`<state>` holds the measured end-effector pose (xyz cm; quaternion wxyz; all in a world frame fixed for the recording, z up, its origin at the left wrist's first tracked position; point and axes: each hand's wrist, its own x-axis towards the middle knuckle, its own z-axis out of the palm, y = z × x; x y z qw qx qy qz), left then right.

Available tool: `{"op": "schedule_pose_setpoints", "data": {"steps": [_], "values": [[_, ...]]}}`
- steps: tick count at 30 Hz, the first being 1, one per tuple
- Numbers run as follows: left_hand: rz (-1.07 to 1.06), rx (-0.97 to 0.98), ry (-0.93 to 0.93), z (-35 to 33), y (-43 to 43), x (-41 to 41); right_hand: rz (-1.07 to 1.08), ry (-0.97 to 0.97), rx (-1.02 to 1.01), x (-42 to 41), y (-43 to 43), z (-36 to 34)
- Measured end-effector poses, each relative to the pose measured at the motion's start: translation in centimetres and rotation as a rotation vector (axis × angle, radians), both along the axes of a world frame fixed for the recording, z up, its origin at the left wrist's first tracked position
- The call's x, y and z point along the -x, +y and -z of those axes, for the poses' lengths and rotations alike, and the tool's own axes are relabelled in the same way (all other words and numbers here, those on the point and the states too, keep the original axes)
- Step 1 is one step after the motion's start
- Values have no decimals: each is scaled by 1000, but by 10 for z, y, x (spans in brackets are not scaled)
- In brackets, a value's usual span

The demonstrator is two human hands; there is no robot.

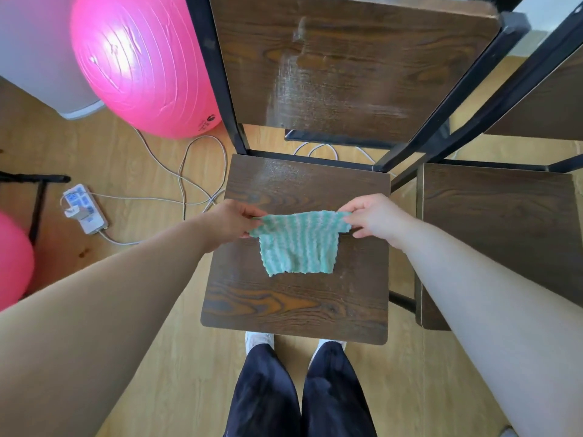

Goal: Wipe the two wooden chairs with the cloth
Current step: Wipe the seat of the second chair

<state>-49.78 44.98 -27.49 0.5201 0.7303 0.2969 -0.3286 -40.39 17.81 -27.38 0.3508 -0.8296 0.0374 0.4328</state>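
Head view, steeply downward, seemingly close.

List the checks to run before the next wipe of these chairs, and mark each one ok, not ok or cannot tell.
1. Left hand pinches one top corner of the cloth: ok.
2. Right hand pinches the other top corner: ok.
3. Cloth hangs spread, not bunched: ok.
4. Cloth is above the near chair's seat: ok.
5. Backrest already shows wipe streaks: ok.
6. Second chair on the right already wiped: cannot tell.
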Motion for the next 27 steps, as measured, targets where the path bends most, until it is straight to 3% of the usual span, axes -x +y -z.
{"op": "schedule_pose_setpoints", "data": {"steps": [7, 15, 19, 27], "values": [[57, -199, -113, 17, 7, -16, -6, -259, 62, -10, 6, 25], [332, -317, -230, 4, 0, 28, -268, -488, 47, 33, -8, 16], [443, -333, -276, 14, -8, 53, -367, -508, 84, 67, -29, 35], [644, -375, -322, 38, -16, 80, -341, -452, 162, 106, -42, 46]]}}
